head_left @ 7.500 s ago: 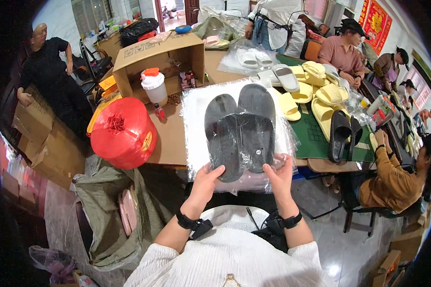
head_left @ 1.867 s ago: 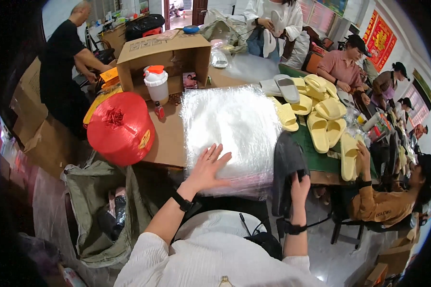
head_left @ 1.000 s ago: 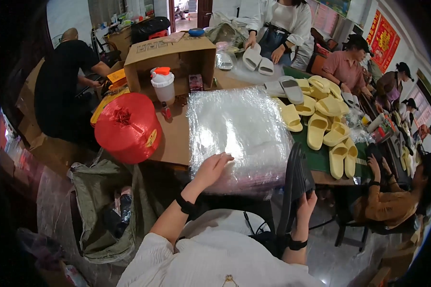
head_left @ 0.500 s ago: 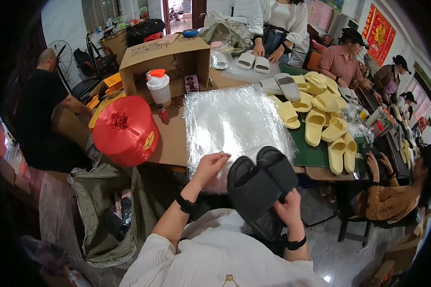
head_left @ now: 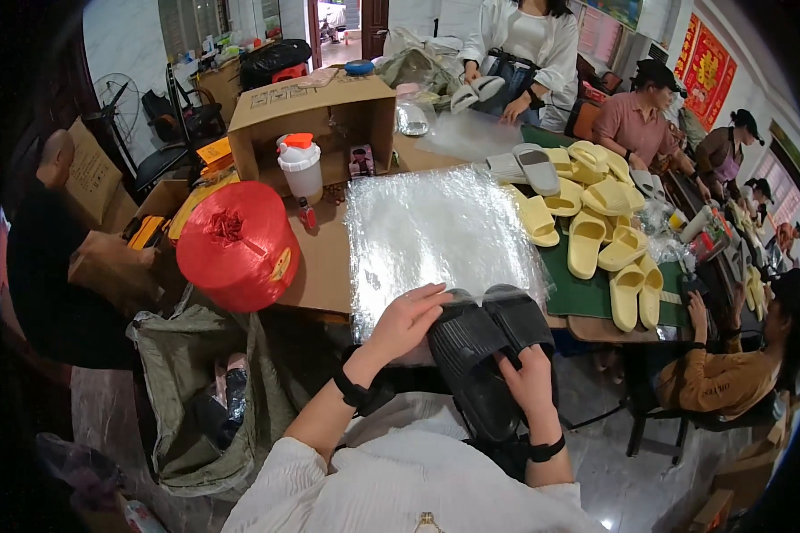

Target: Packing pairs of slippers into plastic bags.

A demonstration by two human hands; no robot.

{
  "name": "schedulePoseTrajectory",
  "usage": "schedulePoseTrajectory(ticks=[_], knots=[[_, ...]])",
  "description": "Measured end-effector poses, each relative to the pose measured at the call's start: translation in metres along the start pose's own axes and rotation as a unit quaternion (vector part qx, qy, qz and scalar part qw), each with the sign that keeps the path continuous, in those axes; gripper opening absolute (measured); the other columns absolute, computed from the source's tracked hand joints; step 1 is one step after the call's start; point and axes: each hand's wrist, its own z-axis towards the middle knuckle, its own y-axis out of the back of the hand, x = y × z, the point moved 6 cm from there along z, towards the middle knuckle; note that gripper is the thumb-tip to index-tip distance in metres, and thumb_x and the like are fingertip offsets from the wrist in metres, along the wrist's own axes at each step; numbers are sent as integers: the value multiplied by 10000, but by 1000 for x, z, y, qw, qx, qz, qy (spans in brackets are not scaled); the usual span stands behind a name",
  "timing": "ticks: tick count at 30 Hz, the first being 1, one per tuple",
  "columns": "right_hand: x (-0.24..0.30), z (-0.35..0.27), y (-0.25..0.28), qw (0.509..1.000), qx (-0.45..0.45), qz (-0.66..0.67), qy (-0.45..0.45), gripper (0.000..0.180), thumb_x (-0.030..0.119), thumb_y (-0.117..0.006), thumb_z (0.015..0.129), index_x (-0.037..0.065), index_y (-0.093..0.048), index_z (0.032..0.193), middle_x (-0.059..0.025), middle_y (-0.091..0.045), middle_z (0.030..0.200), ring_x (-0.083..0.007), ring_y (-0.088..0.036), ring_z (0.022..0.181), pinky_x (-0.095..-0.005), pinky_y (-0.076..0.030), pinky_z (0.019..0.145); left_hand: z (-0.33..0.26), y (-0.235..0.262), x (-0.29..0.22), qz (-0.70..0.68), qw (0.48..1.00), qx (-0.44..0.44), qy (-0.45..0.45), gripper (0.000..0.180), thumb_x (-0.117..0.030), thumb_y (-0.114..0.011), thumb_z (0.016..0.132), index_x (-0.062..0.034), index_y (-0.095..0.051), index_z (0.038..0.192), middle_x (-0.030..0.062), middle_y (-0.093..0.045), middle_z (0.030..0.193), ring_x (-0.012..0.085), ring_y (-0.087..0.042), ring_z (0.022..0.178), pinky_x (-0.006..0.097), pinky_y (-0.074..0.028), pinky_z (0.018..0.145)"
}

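Close to my lap, my right hand [head_left: 531, 377] is closed on a pair of black slippers [head_left: 471, 355], its fingers tucked in around the strap opening. The pair tilts, heels toward me and toes away, the toe ends over the near edge of a stack of clear plastic bags [head_left: 436, 222]. My left hand [head_left: 409, 320] lies over that stack with its fingers together and stretched toward the toe ends; I cannot tell whether it pinches any film. On the near left, an olive sack [head_left: 173, 453] gapes beside the table and has a dark, shiny bundle [head_left: 218, 409] inside. Near right, a seated person in a brown top [head_left: 720, 382] works at the table edge. Farther in, a big red roll of string [head_left: 236, 249] sits left of the bags, while yellow slippers [head_left: 587, 240] lie heaped on a green mat [head_left: 560, 284] to the right. Beyond the roll stand a white bottle with an orange lid [head_left: 302, 173] and an open cardboard box [head_left: 316, 102]. At the far side, a person in white [head_left: 523, 40] holds pale slippers [head_left: 476, 91].
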Motion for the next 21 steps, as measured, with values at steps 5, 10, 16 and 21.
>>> schedulePoseTrajectory(ticks=[5, 10, 16, 21], knots=[[-1, 9, -5, 999, -9, -23, -37, 344, 212, -748, 816, -57, -555, 721, -222, -529, 744, -424, -567, 737, -491, -455, 648, 0, -16, -41, 125, 980, 81, -132, 300, -148, -551, 962, -100, -664, 1235, 102, -520, 1445, 343, -377, 1409, 502, -253, 1170], [2, 25, -27, 1000, -11, 18, 11, 293, 172, -738, 797, -45, -556, 724, -239, -534, 776, -437, -571, 765, -497, -458, 667, -9, -34, -59, 85, 973, 123, -176, 324, -150, -539, 976, -116, -639, 1283, 63, -493, 1474, 309, -345, 1436, 520, -201, 1191], [-1, 64, -56, 998, -19, -52, -19, 244, 171, -700, 830, -31, -573, 777, -231, -565, 799, -448, -586, 788, -488, -470, 661, -11, -30, -79, 44, 968, 146, -198, 326, -134, -536, 975, -106, -645, 1281, 63, -536, 1435, 301, -374, 1422, 513, -200, 1193], [17, 96, -86, 989, -45, 111, 88, 254, 205, -683, 869, -39, -632, 818, -222, -613, 796, -370, -624, 795, -434, -470, 650, -6, -10, -86, -60, 967, 172, -180, 299, -106, -539, 958, -75, -685, 1218, 85, -605, 1358, 315, -409, 1401, 492, -211, 1193]])
